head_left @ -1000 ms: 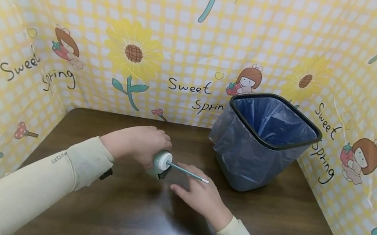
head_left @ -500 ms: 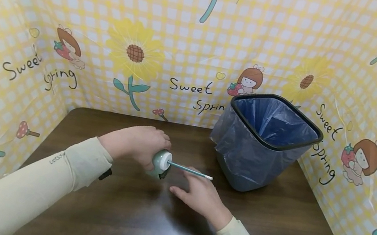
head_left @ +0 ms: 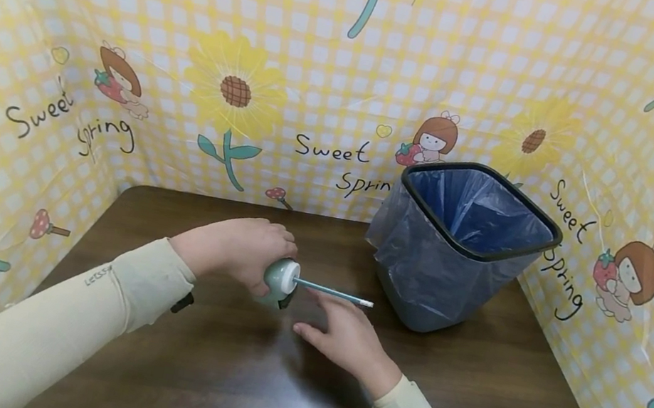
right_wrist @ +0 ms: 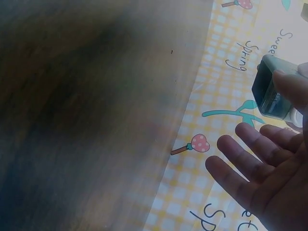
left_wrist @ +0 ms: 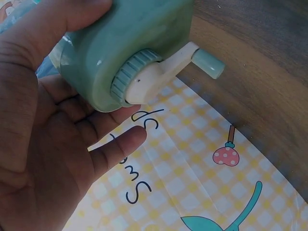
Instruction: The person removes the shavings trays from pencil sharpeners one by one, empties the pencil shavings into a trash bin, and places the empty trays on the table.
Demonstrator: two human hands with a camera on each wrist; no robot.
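At left, a person's left hand [head_left: 248, 248] is clamped, thumb and fingers, on a glossy pale-green, boxy plastic pencil sharpener [left_wrist: 125, 43], tilted over a brown wooden table [head_left: 195, 370]. The shell looks light, hard and slightly slippery, best gripped by its flat sides, clear of the white crank arm [left_wrist: 161, 77]. A slim teal pencil with a white end [head_left: 334, 293] juts rightward, likely stiff yet snappable, best pinched mid-shaft. The right hand [head_left: 346, 337], fingers apart, is just beside it; contact is unclear.

Two hands [head_left: 251, 249] [head_left: 346, 337]; one sharpener [left_wrist: 127, 48]; one pencil [head_left: 336, 294]; one bin [head_left: 417, 318]
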